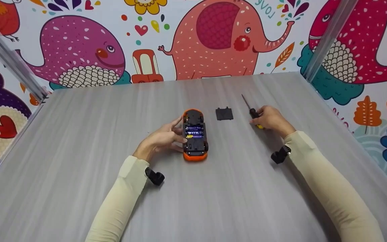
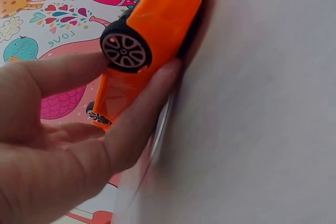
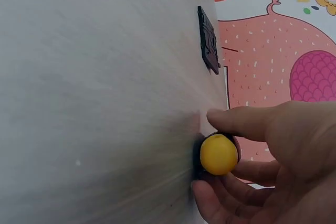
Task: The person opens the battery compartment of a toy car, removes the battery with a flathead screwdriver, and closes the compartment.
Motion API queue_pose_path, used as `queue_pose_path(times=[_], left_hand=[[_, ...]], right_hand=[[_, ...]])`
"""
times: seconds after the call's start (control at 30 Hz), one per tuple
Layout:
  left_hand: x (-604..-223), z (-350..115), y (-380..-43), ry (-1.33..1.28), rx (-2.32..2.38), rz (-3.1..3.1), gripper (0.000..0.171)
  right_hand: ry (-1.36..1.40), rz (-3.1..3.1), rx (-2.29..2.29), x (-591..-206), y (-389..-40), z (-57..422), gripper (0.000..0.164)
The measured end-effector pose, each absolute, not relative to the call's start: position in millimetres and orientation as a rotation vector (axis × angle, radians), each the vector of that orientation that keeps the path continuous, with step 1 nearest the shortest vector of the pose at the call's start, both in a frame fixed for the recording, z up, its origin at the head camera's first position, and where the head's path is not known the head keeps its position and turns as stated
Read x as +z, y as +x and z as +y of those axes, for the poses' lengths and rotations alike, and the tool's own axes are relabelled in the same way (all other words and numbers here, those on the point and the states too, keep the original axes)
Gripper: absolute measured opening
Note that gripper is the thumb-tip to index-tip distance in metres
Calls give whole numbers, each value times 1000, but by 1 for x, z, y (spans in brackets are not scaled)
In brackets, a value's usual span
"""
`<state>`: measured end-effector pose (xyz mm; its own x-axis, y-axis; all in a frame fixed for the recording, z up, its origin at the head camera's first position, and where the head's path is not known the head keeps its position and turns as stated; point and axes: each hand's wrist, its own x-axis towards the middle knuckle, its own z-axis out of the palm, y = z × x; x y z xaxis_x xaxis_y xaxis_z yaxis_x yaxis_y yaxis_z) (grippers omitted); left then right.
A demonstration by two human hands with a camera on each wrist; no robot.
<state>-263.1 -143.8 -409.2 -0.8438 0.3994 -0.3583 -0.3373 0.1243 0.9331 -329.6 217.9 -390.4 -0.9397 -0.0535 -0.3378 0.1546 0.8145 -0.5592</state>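
An orange toy car (image 1: 195,156) lies upside down on the table, its black underside facing up. Purple batteries (image 1: 194,128) show in its uncovered battery compartment, with a small yellow patch beside them. My left hand (image 1: 162,138) grips the car's left side; in the left wrist view its fingers (image 2: 68,72) touch the car near a wheel (image 2: 125,50). Over to the right, my right hand (image 1: 271,119) holds a screwdriver (image 1: 253,113) by its black handle, the shaft pointing away. The yellow handle end (image 3: 218,154) faces the right wrist camera between thumb and fingers.
A black battery cover (image 1: 224,114) lies flat on the grey table (image 1: 113,111) between car and screwdriver. Printed panels with cartoon animals (image 1: 213,43) stand along the back and sides. Metal posts (image 1: 328,43) rise at the back corners.
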Motion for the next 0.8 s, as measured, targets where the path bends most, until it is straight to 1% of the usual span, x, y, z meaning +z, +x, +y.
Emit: queue_pose_path(times=[0.1, 0.23, 0.4, 0.57, 0.8], left_hand=[[-409, -143, -263, 45, 1781, 1859, 99], [-408, -141, -262, 21, 1792, 1827, 94], [-407, -140, -261, 38, 1787, 1814, 90], [-407, -141, -261, 21, 1796, 1798, 89], [-406, -142, -262, 5, 1794, 1777, 88]], right_hand=[[96, 2662, -871, -390, -329, 218, 51], [141, 2674, -949, -391, -327, 221, 45], [157, 2673, -1135, -390, -323, 226, 43], [98, 2553, -1400, -379, -317, 230, 42], [-10, 2407, -1450, -359, -309, 237, 43]])
